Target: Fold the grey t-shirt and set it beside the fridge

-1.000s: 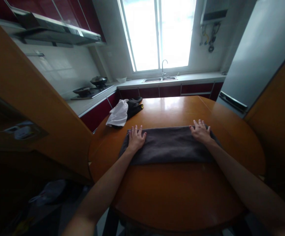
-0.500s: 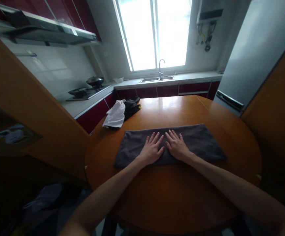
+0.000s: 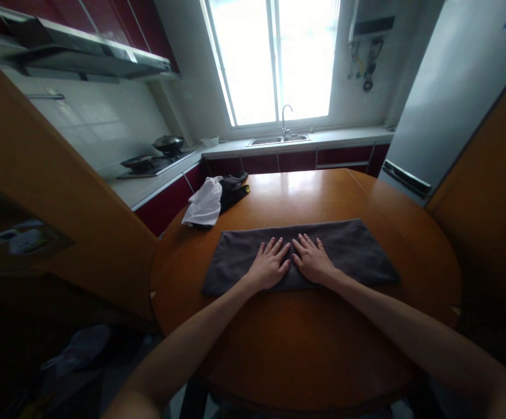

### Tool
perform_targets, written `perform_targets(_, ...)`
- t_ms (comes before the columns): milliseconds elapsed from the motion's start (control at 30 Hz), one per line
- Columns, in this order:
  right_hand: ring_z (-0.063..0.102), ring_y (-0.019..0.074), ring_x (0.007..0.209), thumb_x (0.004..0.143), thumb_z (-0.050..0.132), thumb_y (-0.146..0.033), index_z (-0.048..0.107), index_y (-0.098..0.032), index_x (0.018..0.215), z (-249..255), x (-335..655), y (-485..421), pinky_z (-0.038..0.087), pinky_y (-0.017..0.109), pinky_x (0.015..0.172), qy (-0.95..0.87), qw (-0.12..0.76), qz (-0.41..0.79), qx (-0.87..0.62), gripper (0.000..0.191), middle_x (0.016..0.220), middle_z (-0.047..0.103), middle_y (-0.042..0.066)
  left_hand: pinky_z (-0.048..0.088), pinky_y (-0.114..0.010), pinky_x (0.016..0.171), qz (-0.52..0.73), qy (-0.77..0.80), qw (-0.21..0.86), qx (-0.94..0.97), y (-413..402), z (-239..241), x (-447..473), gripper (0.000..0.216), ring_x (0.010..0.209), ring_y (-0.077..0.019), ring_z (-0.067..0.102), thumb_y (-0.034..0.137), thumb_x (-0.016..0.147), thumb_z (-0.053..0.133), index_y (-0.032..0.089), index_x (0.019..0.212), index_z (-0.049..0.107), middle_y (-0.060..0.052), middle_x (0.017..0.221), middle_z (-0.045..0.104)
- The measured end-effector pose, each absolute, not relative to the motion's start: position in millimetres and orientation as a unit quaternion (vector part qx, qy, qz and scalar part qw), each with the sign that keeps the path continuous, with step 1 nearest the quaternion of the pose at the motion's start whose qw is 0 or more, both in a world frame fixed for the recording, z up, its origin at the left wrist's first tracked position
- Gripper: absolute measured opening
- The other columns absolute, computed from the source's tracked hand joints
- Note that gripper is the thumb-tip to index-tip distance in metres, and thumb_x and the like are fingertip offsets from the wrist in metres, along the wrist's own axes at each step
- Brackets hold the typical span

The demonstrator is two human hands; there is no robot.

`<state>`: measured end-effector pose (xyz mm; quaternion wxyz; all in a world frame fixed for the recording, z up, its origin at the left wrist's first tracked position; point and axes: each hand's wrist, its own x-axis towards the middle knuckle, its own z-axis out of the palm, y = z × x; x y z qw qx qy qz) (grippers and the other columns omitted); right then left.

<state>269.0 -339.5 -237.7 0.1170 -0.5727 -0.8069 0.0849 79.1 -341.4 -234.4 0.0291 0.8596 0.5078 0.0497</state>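
Observation:
A dark grey folded cloth [image 3: 344, 250] lies as a wide flat strip across the wooden table [image 3: 305, 343]. My left hand [image 3: 268, 265] rests palm down on the cloth, left of its middle, with the fingers stretched and apart. Close beside it, my right hand [image 3: 312, 261] lies flat on the same cloth, fingers spread too. The two thumbs point toward each other with a small gap between them. Neither hand grips anything. What the palms cover of the cloth is hidden.
White cloth [image 3: 204, 203] and black cloth [image 3: 233, 192] lie heaped at the table's far left edge. Beyond the table are a counter with a sink [image 3: 279, 140], a stove with a wok [image 3: 168, 144] and a pan [image 3: 138, 163]. A fridge [image 3: 436, 105] stands at the right.
Almost nothing differs. Both hands stay flat on the grey cloth, and the view has shifted very slightly.

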Motion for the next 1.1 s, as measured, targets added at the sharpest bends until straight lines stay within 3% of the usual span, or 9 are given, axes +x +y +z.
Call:
perform_targets(300,0.019,0.0268,0.155,0.102,0.038,-0.042,0.038,-0.014,0.156,-238.3,273.5,-333.8,0.011,0.054,0.124,-0.803,0.122,0.114,-0.572,0.061,0.166,0.026,0.015,0.011,-0.058,0.124,0.099,0.529,0.001,0.843,-334.0,-221.5,66.7,0.061,0.157,-0.0301,0.005,0.055,0.103,0.038,0.029,0.158,0.037,-0.005,0.17,0.017)
perform_targets(567,0.019,0.0272,0.155,0.102,0.039,-0.042,0.039,-0.015,0.156,-239.1,272.7,-334.8,0.011,0.055,0.124,-0.806,0.113,0.106,-0.571,0.061,0.166,0.026,0.016,0.01,-0.062,0.123,0.039,0.559,0.016,0.828,-321.9,-232.5,57.4,0.065,0.157,-0.0327,0.011,0.061,0.101,0.034,0.029,0.158,0.037,-0.008,0.168,0.023)
perform_targets(767,0.021,0.024,0.155,0.101,0.039,-0.039,0.042,-0.016,0.154,-231.0,277.5,-328.7,0.017,0.05,0.123,-0.779,0.191,0.082,-0.591,0.058,0.166,0.029,0.013,0.01,-0.061,0.123,0.039,0.559,0.019,0.828,-320.9,-232.6,58.0,0.067,0.157,-0.0321,0.011,0.063,0.101,0.032,0.029,0.158,0.037,-0.008,0.168,0.023)
perform_targets(867,0.018,0.024,0.155,0.102,0.036,-0.039,0.037,-0.015,0.157,-225.3,289.6,-320.1,0.014,0.05,0.124,-0.752,0.231,0.047,-0.616,0.06,0.166,0.027,0.014,0.009,-0.061,0.123,0.052,0.561,0.017,0.826,-323.3,-229.2,59.3,0.067,0.157,-0.0321,0.007,0.065,0.102,0.028,0.029,0.157,0.038,-0.007,0.17,0.019)
perform_targets(967,0.014,0.0268,0.156,0.104,0.033,-0.045,0.032,-0.014,0.159,-226.0,306.8,-309.3,0.012,0.056,0.123,-0.722,0.213,0.044,-0.657,0.064,0.167,0.023,0.015,0.007,-0.062,0.123,0.083,0.571,-0.002,0.817,-324.6,-223.7,57.3,0.069,0.157,-0.0327,-0.001,0.067,0.101,0.028,0.031,0.158,0.036,-0.004,0.171,0.012)
perform_targets(1100,0.013,0.029,0.156,0.104,0.029,-0.051,0.028,-0.014,0.16,-237.0,324.4,-297.7,0.014,0.059,0.122,-0.691,0.185,0.059,-0.696,0.068,0.168,0.019,0.016,0.004,-0.067,0.121,0.096,0.609,-0.004,0.787,-319.8,-221.2,45.6,0.069,0.157,-0.0354,0.0,0.068,0.101,0.025,0.033,0.161,0.03,-0.003,0.171,0.014)
